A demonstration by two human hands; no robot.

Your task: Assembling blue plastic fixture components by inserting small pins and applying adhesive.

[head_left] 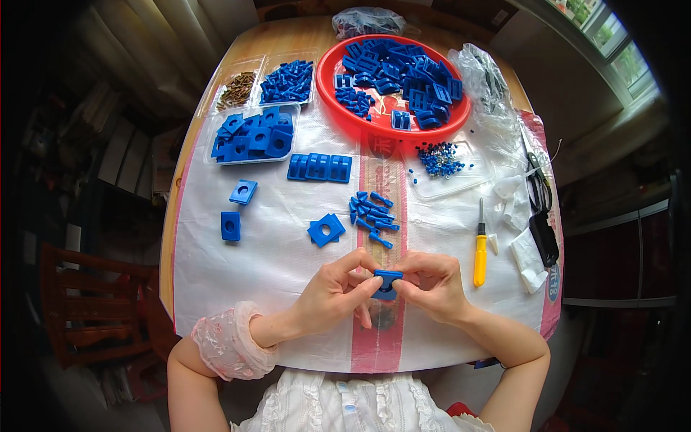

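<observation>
The left hand (331, 294) and the right hand (435, 286) meet near the front edge of the table, both pinching a small blue part (387, 275) between thumb and index finger, 1 hand at each side of it. The part is held over the pink printed band (379, 345) that runs down the white woven sheet (281, 270). A pink gathered sleeve (234, 342) covers part of the left forearm; the right forearm is bare. Just beyond the fingers lies a loose pile of slim blue pegs (374, 216), and to its left a few blue square plates (317, 235) overlap at different angles, a round hole showing in the top plate. Farther left are 2 separate blue pieces, 1 with a round opening (237, 196) and 1 lying nearer the person (230, 227). A row of blue blocks (319, 168) stands side by side behind the overlapping plates. Beyond it to the left, a clear box (248, 161) holds more square plates, near trays of blue pegs (286, 83) and brownish screws (237, 92). A round red tray (324, 104) at the back is heaped with blue parts. Tiny blue and pale bits (440, 160) lie in front of it. A screwdriver with a yellow handle (480, 259) rests to the right of the right hand.
</observation>
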